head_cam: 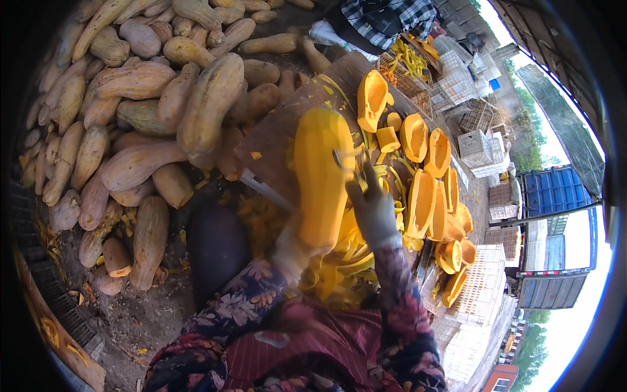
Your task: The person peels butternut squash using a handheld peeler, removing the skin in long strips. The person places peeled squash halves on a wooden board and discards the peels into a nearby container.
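A long peeled yellow squash (321, 176) stands lengthwise before me over the brown board, its surface slightly blurred. My left hand (294, 247), gloved and blurred, is at the squash's lower end and partly hidden by it. On the squash's right side, my right hand (374, 208) in a pale glove is closed around a peeler (344, 159), whose curved metal part lies against the squash. Long strips of yellow peel (343, 264) are heaped below, between my forearms. Halved, hollowed squash pieces (421, 203) rest to the right of my right hand.
A large pile of unpeeled squashes (137, 81) covers the ground at left. Plastic crates (477, 284) stand at right, beyond the board's edge (264, 188). Another person in a checked shirt (411, 17) is at the top, beside crates holding yellow peel (409, 61).
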Demonstrator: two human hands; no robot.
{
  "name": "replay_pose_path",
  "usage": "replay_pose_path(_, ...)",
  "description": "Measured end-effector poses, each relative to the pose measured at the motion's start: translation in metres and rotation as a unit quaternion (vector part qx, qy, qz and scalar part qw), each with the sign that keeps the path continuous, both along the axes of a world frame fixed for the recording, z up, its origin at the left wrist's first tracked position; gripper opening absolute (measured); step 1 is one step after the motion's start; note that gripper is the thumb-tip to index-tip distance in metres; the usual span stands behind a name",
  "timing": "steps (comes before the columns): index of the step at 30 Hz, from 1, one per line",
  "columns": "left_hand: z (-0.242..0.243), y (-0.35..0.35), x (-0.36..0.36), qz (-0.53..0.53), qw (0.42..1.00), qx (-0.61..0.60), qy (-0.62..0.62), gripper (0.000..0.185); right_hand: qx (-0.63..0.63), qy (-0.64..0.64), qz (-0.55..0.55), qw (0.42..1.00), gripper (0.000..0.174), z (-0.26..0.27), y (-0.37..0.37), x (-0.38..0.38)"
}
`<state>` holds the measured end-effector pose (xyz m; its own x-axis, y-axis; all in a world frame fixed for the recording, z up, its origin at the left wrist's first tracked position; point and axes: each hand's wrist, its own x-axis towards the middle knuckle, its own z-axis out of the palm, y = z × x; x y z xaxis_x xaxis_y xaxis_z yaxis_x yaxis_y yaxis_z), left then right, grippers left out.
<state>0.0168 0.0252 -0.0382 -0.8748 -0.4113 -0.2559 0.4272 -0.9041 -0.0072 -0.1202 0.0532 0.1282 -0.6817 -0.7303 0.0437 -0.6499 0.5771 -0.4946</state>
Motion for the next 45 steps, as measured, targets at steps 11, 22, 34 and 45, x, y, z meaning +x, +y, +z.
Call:
replay_pose_path(11, 0.016, -0.023, 0.012, -0.066, 0.996, 0.063, 0.000, 0.056, 0.033, -0.049, 0.002, 0.998, 0.069, -0.088, 0.143, 0.096)
replay_pose_path(22, 0.053, -0.059, -0.012, 0.140, 0.816, -0.412, -0.380, 0.059, -0.396, -0.342, -0.277, 0.806, 0.080, -0.116, 0.227, 0.076)
replay_pose_path(34, 0.105, -0.051, -0.077, -0.110, 0.265, -0.807, -0.516, 0.110, -0.413, -0.159, -0.216, 0.870, 0.077, -0.105, 0.168, -0.053)
replay_pose_path(45, 0.058, 0.018, -0.119, 0.093, 0.283, -0.920, -0.255, 0.100, -0.443, -0.281, -0.448, 0.724, 0.068, -0.162, 0.223, -0.013)
